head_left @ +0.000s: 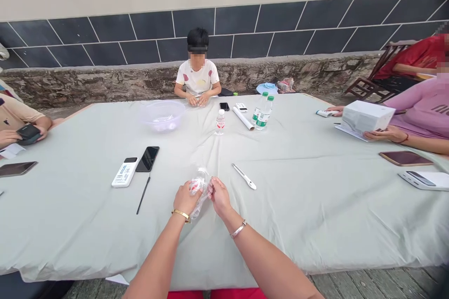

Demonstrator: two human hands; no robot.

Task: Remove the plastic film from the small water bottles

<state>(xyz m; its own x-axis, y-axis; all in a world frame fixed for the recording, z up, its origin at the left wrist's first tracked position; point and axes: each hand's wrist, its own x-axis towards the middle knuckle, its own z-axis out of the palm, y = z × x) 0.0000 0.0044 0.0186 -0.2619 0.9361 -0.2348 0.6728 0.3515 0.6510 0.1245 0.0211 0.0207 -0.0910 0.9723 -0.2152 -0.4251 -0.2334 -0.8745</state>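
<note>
My left hand [185, 199] and my right hand [219, 195] meet over the near middle of the table, both closed on a crinkled clear plastic bag [199, 186] with something red and white inside. The left hand holds its lower part and the right hand pinches its right side. A gold bangle sits on my left wrist and a silver one on my right. A silver utility knife [244, 176] lies just right of my hands.
A grey-green cloth [298, 205] covers the table. A white power bank [125, 172], black phone [148, 158] and black cable [143, 195] lie to the left. A clear bowl [162, 115], water bottles [262, 111] and a paper roll stand farther off. Three other people sit around the table.
</note>
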